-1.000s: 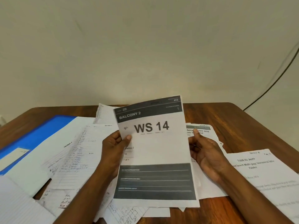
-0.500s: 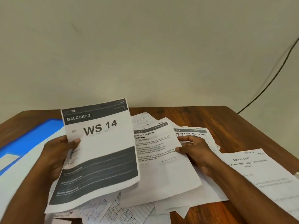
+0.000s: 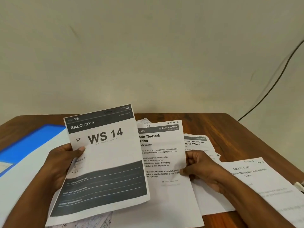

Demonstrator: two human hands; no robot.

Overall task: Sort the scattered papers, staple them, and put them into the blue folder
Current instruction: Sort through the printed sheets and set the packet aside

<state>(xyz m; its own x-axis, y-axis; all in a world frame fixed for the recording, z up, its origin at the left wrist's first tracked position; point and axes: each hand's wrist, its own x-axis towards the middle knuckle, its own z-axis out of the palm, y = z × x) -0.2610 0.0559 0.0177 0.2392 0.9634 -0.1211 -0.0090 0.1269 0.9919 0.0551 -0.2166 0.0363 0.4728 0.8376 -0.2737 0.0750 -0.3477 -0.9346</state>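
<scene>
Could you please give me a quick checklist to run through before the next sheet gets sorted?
1. WS 14 sheet held securely by the left hand: ok, thumb on its front.
2. Tie-back sheet gripped by the right hand: ok, pinched at its right edge.
3. Section marks readable: ok on the Tie-back sheet, "Section 2"; cannot tell on the WS 14 sheet.
4. Blue folder reachable: ok, at the left, partly under white paper.
5. Stapler in sight: not ok, none visible.
6. Small Items sheet gathered: not ok, it lies loose on the table.
</scene>
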